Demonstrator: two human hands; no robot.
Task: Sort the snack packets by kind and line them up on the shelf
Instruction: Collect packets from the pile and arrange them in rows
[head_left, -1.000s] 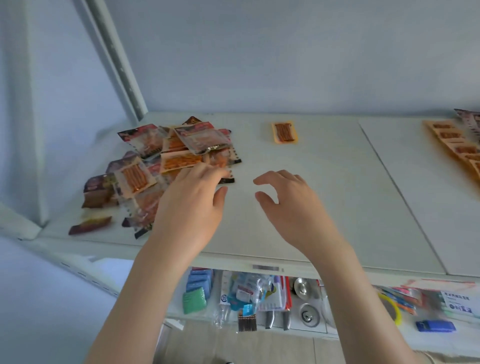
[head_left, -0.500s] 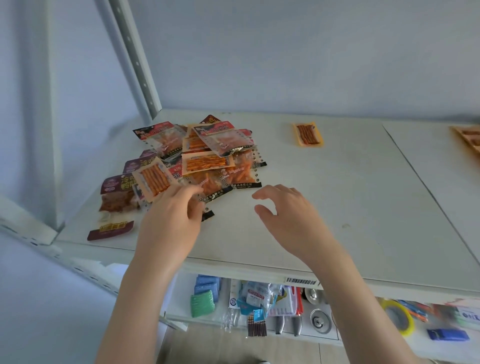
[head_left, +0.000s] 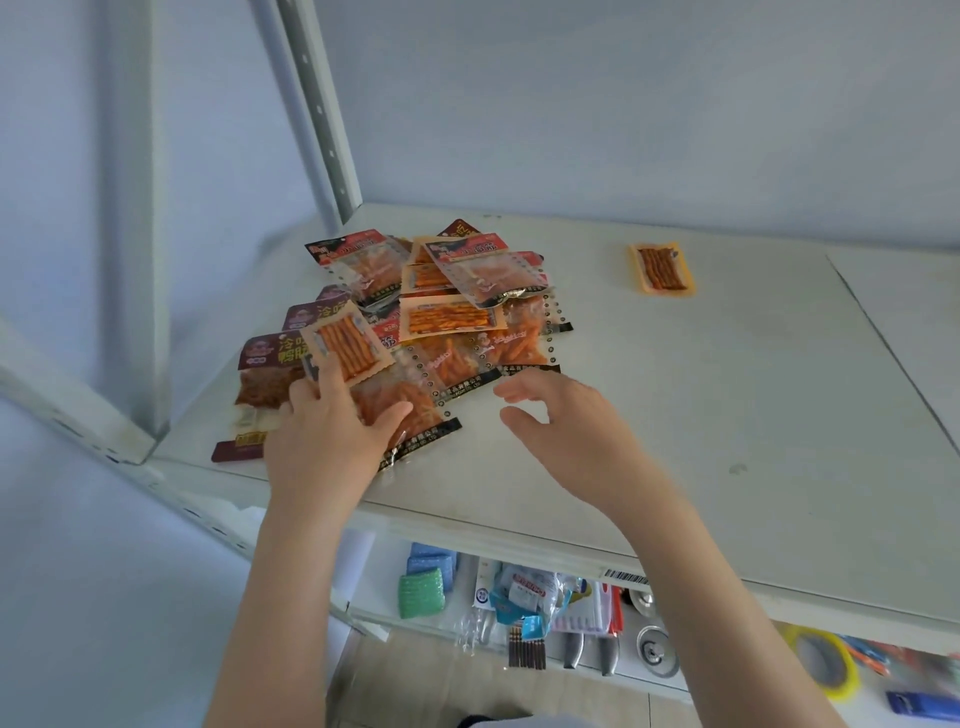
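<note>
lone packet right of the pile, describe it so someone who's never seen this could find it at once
Start at the white shelf board and the heap of snack packets at its left end. Go right and toward the back: one small orange packet lies flat. Unlike the rest, it touches nothing.

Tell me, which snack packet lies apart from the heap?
The small orange packet of dark strips, alone on the shelf; the rest overlap in the heap.
</note>
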